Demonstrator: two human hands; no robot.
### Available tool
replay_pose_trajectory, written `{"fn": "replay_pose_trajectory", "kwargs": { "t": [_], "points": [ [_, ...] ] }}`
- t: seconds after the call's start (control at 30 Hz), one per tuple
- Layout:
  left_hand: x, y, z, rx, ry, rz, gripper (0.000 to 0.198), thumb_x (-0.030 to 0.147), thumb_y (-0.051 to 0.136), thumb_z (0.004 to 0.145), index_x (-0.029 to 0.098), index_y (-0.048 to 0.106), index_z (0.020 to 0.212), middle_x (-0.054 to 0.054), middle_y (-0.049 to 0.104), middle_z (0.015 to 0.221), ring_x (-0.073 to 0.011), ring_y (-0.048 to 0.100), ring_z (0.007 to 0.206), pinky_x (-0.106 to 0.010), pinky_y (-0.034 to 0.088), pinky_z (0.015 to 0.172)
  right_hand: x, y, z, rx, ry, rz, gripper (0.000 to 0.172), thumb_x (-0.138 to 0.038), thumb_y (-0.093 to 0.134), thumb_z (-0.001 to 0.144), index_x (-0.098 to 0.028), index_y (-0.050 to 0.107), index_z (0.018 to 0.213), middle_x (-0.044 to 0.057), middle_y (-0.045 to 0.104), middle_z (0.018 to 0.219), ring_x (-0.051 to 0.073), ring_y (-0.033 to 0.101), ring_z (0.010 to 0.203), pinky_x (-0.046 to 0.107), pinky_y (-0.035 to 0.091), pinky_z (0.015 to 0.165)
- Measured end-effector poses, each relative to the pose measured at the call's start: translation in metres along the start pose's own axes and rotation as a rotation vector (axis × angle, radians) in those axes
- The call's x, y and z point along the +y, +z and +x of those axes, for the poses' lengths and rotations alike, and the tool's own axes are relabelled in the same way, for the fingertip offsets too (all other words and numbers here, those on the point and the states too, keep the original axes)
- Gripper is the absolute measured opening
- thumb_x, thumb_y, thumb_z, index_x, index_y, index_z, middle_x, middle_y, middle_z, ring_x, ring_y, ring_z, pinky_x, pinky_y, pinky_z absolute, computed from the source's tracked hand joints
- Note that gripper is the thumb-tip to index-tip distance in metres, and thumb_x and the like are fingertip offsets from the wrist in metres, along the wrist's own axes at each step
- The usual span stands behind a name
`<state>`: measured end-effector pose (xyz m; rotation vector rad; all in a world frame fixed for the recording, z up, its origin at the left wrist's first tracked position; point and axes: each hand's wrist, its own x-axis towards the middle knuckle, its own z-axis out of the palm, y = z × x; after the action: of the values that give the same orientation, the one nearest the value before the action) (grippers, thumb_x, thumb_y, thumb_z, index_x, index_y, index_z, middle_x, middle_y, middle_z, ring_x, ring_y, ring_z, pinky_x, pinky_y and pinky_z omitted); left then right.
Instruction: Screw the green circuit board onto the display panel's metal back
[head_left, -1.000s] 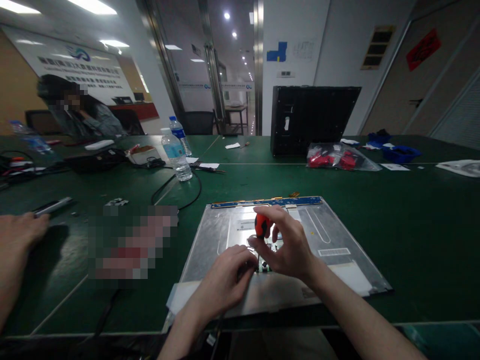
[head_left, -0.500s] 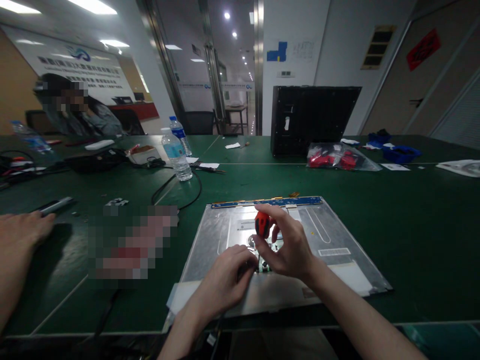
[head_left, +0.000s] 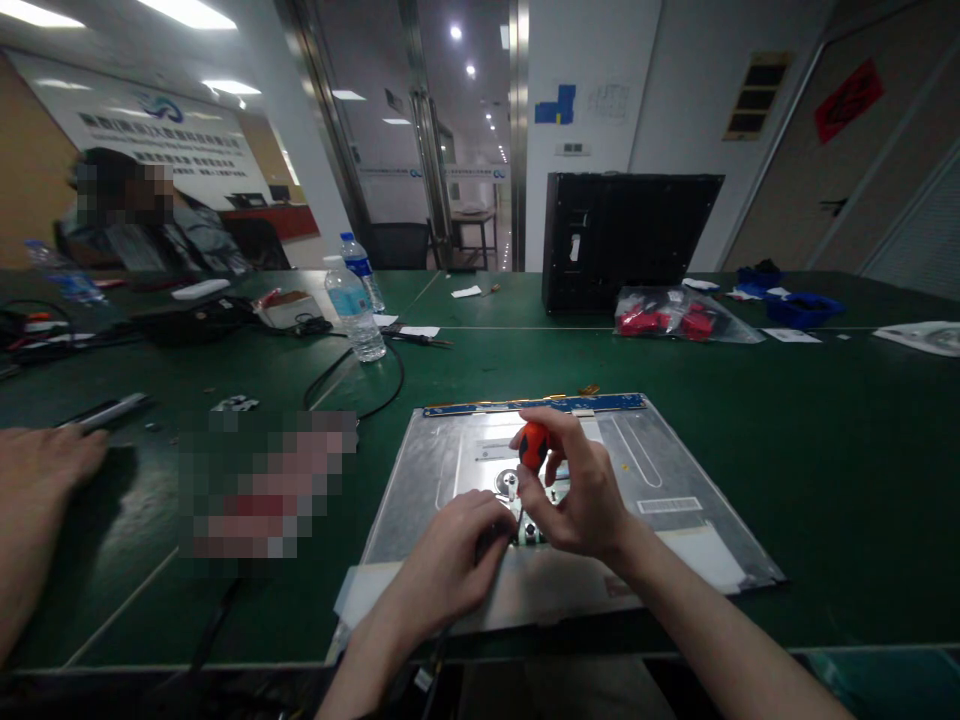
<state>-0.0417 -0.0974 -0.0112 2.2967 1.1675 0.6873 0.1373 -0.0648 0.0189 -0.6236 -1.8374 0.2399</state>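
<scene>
My right hand (head_left: 581,490) grips a screwdriver (head_left: 533,446) by its red and black handle, held nearly upright. Its shaft points down at a small green circuit board (head_left: 534,532) on the back of a flat metal display panel (head_left: 442,470). At the board's left edge is my left hand (head_left: 457,555), its fingers curled and pressed together near the screwdriver's tip. Whatever those fingertips hold is hidden. A round metal part (head_left: 506,482) shows just behind the board. Along the panel's far edge runs a blue circuit strip (head_left: 540,404).
Another person's hand (head_left: 52,470) rests on the green table (head_left: 840,480) at far left, by a blurred-out item (head_left: 277,490). Water bottles (head_left: 356,312), a black cable and a soldering iron lie beyond. A black monitor housing (head_left: 630,240) and a bag of red parts (head_left: 682,315) stand behind.
The screwdriver's handle has tipped slightly to the right with my right hand. My left hand holds its place on the board. The seated person in the background has shifted their head.
</scene>
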Motion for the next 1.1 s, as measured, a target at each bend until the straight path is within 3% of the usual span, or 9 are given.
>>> {"fn": "replay_pose_trajectory", "kwargs": {
  "t": [0.23,0.43,0.6,0.7,0.83,0.97,1.1],
  "points": [
    [0.0005,0.0012,0.0004,0.008,-0.005,-0.001,0.017,0.009,0.046,0.085,0.019,0.06,0.083,-0.004,0.063,0.084,-0.0201,0.056,0.082,-0.031,0.043,0.073,-0.0015,-0.0006,0.0061,0.034,0.052,-0.027,0.037,-0.025,0.063,0.087,-0.023,0.054,0.122,0.0,0.059,0.085,0.01,0.053,0.061,0.022,0.047,0.05],
    [0.0013,-0.0004,0.0007,-0.01,-0.01,-0.005,0.017,0.011,0.047,0.086,0.019,0.062,0.086,-0.005,0.064,0.086,-0.0204,0.057,0.083,-0.031,0.043,0.074,-0.0028,-0.0005,0.0015,0.009,0.093,0.034,0.044,-0.016,0.055,0.081,-0.021,0.047,0.124,0.0,0.065,0.083,0.01,0.053,0.054,0.023,0.048,0.051],
    [0.002,-0.0013,-0.0001,0.002,-0.014,-0.004,0.016,0.011,0.048,0.085,0.019,0.062,0.087,-0.004,0.065,0.086,-0.0204,0.058,0.084,-0.031,0.044,0.074,-0.0013,-0.002,0.0032,0.0,0.009,-0.012,0.04,-0.025,0.064,0.084,-0.021,0.052,0.121,0.001,0.063,0.085,0.012,0.056,0.064,0.023,0.048,0.054],
    [0.0027,-0.0014,-0.0004,0.007,-0.021,0.001,0.014,0.012,0.049,0.085,0.019,0.062,0.085,-0.004,0.065,0.085,-0.0203,0.058,0.082,-0.03,0.045,0.073,-0.0004,-0.0022,0.0047,-0.005,-0.008,-0.044,0.043,-0.027,0.063,0.088,-0.022,0.053,0.129,0.001,0.062,0.082,0.012,0.055,0.065,0.024,0.048,0.055],
    [0.0024,-0.0012,-0.0006,0.012,-0.005,0.001,0.014,0.014,0.05,0.085,0.019,0.063,0.089,-0.005,0.065,0.085,-0.0208,0.059,0.083,-0.032,0.047,0.075,0.0001,-0.0004,0.0026,0.003,0.015,-0.02,0.055,-0.022,0.061,0.086,-0.022,0.043,0.139,-0.001,0.063,0.08,0.012,0.054,0.06,0.025,0.049,0.053],
    [0.001,-0.0006,-0.0009,0.005,-0.009,0.009,0.015,0.014,0.051,0.085,0.019,0.064,0.09,-0.005,0.065,0.087,-0.0209,0.059,0.084,-0.032,0.047,0.075,-0.0005,-0.0004,0.0005,0.005,0.043,0.048,0.048,-0.017,0.057,0.083,-0.022,0.044,0.129,0.0,0.063,0.083,0.011,0.055,0.059,0.024,0.049,0.052],
    [0.0014,-0.0006,-0.0005,0.0,-0.022,0.006,0.015,0.012,0.05,0.084,0.019,0.062,0.088,-0.005,0.066,0.087,-0.0212,0.058,0.084,-0.032,0.045,0.074,-0.001,-0.0024,0.0032,0.025,-0.024,0.022,0.041,-0.024,0.066,0.083,-0.022,0.051,0.122,0.001,0.061,0.089,0.012,0.055,0.066,0.024,0.049,0.054]
  ]
}}
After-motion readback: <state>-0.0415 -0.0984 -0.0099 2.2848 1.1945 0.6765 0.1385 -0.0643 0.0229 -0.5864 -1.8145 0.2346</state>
